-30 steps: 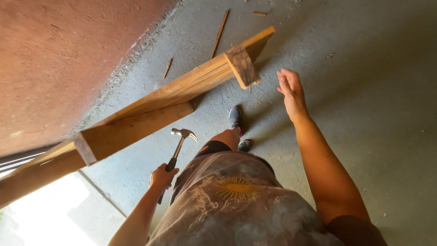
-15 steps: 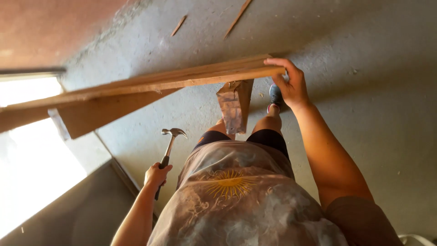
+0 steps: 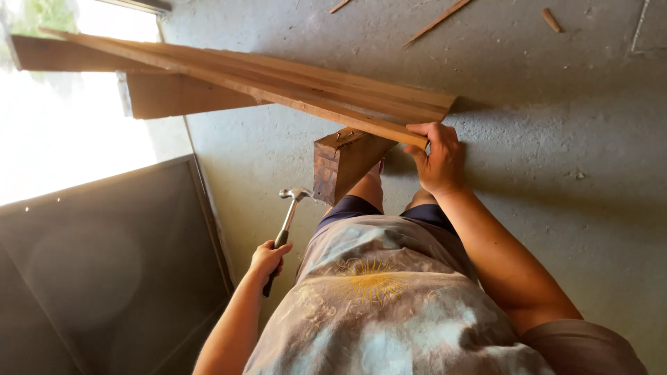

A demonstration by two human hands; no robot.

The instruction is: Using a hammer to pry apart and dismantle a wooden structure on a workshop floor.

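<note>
Planks (image 3: pixel 278 83), long and nailed together into one rough wooden frame, run from the bright opening on the left across to the right hand (image 3: pixel 436 158), which is wrapped around their near end, fingers over the top edge and thumb below. A short thick block (image 3: pixel 344 163) hangs fixed under that end, just beside the grip, over the person's knees. The frame looks stiff and fairly heavy, with its far end well away from the hold, so it will likely want to swing or sag; a grip nearer the block, where the pieces join, looks the firmest place, and the sawn edges look rough and splintery rather than slippery. The left hand (image 3: pixel 267 258) is closed around the dark handle of a claw hammer (image 3: pixel 286 222), head up and steel-coloured, held apart from the wood and near the block. Below lies a grey concrete floor (image 3: pixel 556 173) with thin wood scraps (image 3: pixel 438 21) scattered at the top. A dark panel (image 3: pixel 104 271) stands at the left, close under the long end, and could catch the frame if it swings
</note>
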